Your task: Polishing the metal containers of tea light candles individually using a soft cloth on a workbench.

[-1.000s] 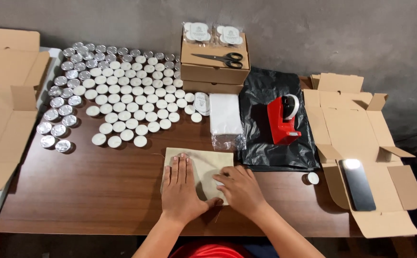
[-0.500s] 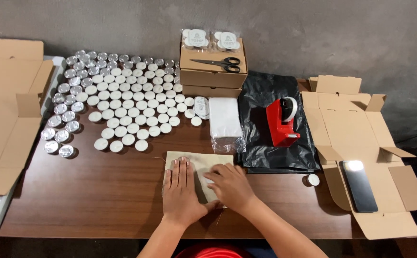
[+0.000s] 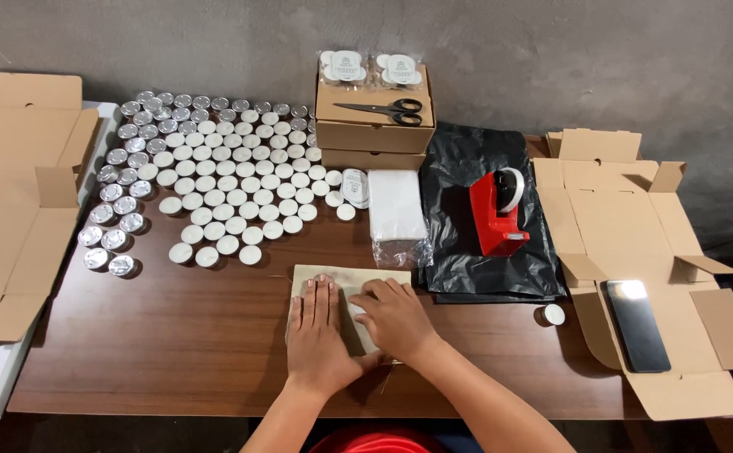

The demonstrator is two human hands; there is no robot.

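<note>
A small beige cloth pouch [image 3: 383, 276] lies flat on the brown table [image 3: 173, 335] near its front edge. My left hand [image 3: 318, 334] presses flat on the pouch's left half, fingers straight and together. My right hand [image 3: 396, 317] rests on the right half, fingers curled down against the fabric. Thin strings trail from the pouch at its left side and below my right hand. Whether anything is inside the pouch is hidden.
Many white tealight candles [image 3: 232, 180] and silver tins [image 3: 114, 210] cover the back left. Stacked cardboard boxes [image 3: 370, 134] carry scissors [image 3: 387, 109]. A bag of white pouches [image 3: 396, 210], red tape dispenser [image 3: 496, 210] on black plastic, a lone candle [image 3: 553, 315], flat boxes [image 3: 14, 193] and a phone [image 3: 635, 323] lie around.
My right hand has slid a little leftward over the pouch, closer to my left hand. The left hand stays pressed in place.
</note>
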